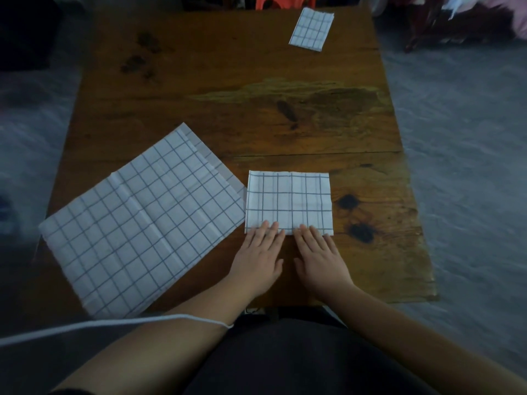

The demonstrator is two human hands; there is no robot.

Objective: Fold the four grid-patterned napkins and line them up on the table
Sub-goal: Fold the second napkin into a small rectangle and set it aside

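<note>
A white napkin with a dark grid, folded into a near square (pixel 289 199), lies on the wooden table (pixel 256 109) in front of me. My left hand (pixel 261 256) and my right hand (pixel 319 256) lie flat side by side, fingertips pressing its near edge. To the left lies an unfolded grid napkin (pixel 137 220), spread flat and turned at an angle, with the edge of another cloth showing under its far side. A small folded grid napkin (pixel 311 28) sits at the far right corner of the table.
A white cord (pixel 114 323) runs across my left forearm. A red plastic stool (pixel 285 1) stands beyond the table's far edge. Grey floor surrounds the table, with dark clutter at the far right.
</note>
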